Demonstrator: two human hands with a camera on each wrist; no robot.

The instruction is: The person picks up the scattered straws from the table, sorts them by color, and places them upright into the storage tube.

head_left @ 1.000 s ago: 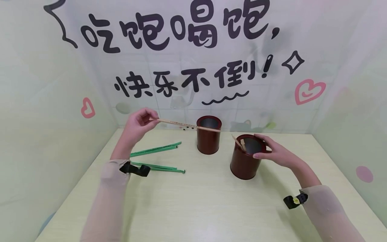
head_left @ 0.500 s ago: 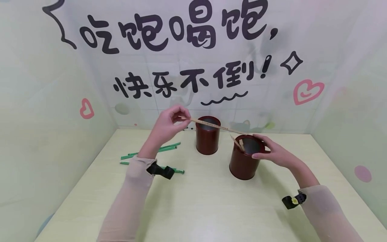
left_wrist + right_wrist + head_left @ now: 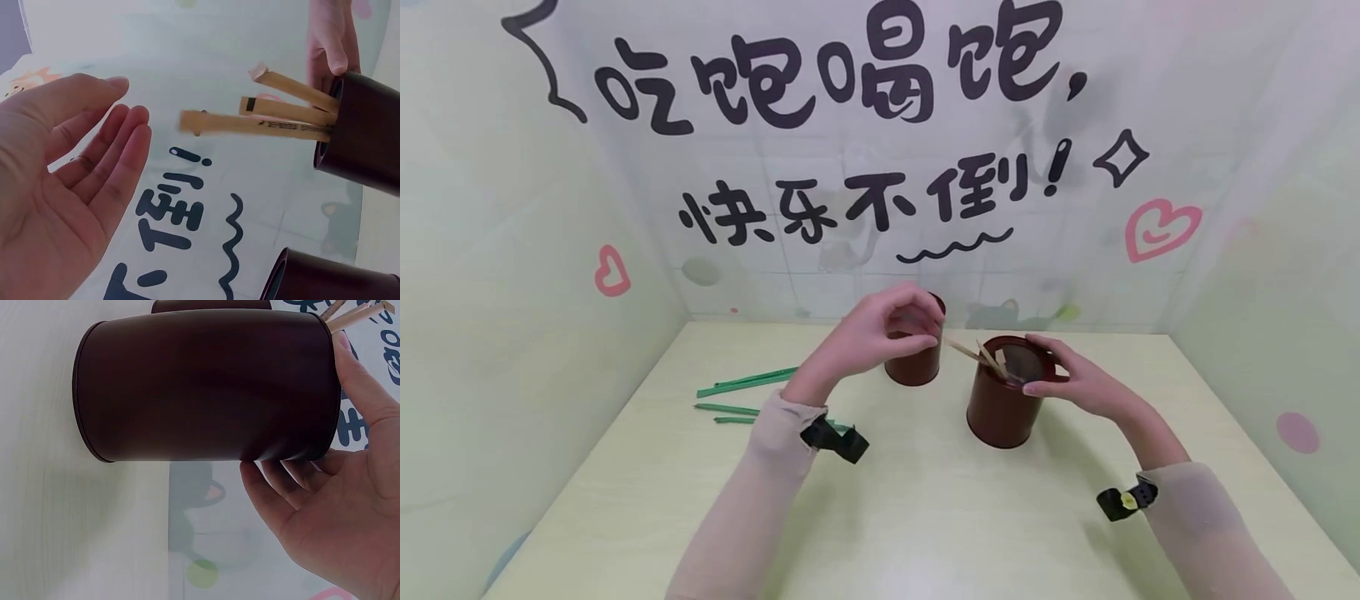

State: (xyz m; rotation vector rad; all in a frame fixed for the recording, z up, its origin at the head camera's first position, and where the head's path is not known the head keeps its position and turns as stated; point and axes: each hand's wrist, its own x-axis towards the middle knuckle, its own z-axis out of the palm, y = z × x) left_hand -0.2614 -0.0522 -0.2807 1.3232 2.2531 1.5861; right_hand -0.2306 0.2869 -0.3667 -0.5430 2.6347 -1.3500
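Note:
My right hand (image 3: 1086,379) holds a dark red canister (image 3: 1003,417) near its rim, thumb on one side and fingers on the other. The canister stands upright on the table. Several slim sticks in brown paper wrappers (image 3: 290,112) lean out of its mouth toward the left. My left hand (image 3: 887,333) hovers just left of that mouth, fingers loosely bent. The left wrist view shows a gap between its fingertips and the nearest wrapped stick (image 3: 250,124), whose outer end is blurred. Nothing is in the left palm.
A second dark red canister (image 3: 913,369) stands behind the left hand, partly hidden by it. Several green wrapped sticks (image 3: 745,382) lie on the table (image 3: 880,517) at the left, partly under the left forearm. A printed backdrop (image 3: 820,275) rises behind the table.
The left hand has moved right and down, bringing a brown wrapped stick to the right canister and letting it go in the mouth. The right hand has kept its hold on the canister.

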